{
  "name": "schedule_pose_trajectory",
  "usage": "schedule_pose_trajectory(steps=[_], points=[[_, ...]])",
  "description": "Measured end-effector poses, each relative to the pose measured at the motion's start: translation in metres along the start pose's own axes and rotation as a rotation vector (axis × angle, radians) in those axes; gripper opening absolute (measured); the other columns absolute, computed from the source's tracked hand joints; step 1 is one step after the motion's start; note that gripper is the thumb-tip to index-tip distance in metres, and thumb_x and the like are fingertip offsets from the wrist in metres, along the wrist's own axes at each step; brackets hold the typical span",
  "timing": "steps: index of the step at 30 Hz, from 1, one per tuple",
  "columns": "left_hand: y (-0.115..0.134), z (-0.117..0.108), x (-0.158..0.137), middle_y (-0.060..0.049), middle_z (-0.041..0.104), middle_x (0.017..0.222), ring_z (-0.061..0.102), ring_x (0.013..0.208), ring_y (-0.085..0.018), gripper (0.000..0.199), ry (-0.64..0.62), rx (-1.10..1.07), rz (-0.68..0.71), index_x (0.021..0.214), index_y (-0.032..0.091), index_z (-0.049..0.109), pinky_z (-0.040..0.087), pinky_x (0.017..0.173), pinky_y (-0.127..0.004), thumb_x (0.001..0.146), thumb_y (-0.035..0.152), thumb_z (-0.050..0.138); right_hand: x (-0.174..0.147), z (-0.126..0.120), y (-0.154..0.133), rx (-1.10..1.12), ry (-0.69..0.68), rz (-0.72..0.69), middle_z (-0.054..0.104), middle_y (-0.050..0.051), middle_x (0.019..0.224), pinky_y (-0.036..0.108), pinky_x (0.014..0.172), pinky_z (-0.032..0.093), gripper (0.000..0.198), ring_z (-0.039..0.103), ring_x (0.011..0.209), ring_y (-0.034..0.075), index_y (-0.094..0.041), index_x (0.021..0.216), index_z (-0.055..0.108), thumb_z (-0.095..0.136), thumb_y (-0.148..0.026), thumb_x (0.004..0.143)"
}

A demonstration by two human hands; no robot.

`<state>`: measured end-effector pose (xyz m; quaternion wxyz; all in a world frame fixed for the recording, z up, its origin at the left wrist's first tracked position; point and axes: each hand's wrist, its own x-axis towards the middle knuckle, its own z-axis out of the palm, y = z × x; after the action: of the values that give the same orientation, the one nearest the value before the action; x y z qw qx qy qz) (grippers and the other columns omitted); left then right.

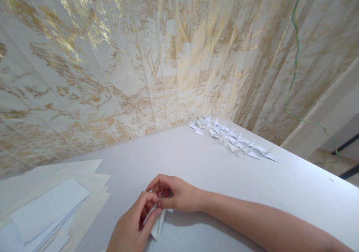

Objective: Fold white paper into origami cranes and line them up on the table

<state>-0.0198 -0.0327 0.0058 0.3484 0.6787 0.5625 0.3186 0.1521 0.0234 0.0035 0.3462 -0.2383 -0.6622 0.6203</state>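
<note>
A small folded piece of white paper (158, 225) is between my two hands, low in the middle of the head view. My left hand (137, 214) pinches it from the left, thumb and fingers bent round its upper part. From the right, my right hand (176, 194) closes on the top of the same piece, with thumb and curled fingers meeting the left fingertips. One narrow, pointed end hangs out below the left thumb, and a small white tip shows under the right thumb. The fingers hide most of the folds.
Several folded paper cranes (232, 139) stand in rows toward the table's far right edge. Stacked white and cream paper sheets (53, 207) lie at the left. A gold-patterned wall covering (140, 76) rises behind the white table (134, 158). A green wire (294, 68) hangs at the right.
</note>
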Motion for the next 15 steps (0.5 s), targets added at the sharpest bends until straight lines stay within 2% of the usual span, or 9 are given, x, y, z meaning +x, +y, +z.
schedule_pose_trajectory(steps=[5,8,15], points=[[0.002,-0.002,0.0,0.008,0.056,0.065,0.054,0.06,-0.016,0.018,0.031,-0.009,0.002,0.088,0.028,0.056,0.038,0.062,-0.025,0.085,0.045,0.052,-0.001,-0.001,-0.005,-0.113,-0.01,-0.002,0.051,-0.005,0.075,0.021,0.063,0.035,0.032,0.044,0.066,0.009,-0.016,0.101,0.06,0.064,-0.001,0.073],[0.005,-0.003,0.0,0.008,0.061,0.07,0.058,0.066,-0.015,0.017,0.036,-0.058,0.014,0.085,0.028,0.057,0.039,0.067,-0.024,0.085,0.044,0.054,-0.002,-0.001,-0.007,-0.203,-0.028,-0.014,0.05,-0.006,0.074,0.021,0.064,0.036,0.035,0.044,0.067,0.009,-0.016,0.1,0.059,0.062,0.002,0.07],[0.005,-0.002,-0.001,0.006,0.066,0.078,0.063,0.075,-0.017,0.016,0.051,-0.097,0.055,0.084,0.028,0.059,0.042,0.072,-0.024,0.085,0.043,0.055,-0.004,-0.002,-0.011,-0.329,-0.051,-0.001,0.054,-0.004,0.079,0.021,0.068,0.04,0.034,0.048,0.07,0.01,-0.016,0.102,0.058,0.061,-0.002,0.072]])
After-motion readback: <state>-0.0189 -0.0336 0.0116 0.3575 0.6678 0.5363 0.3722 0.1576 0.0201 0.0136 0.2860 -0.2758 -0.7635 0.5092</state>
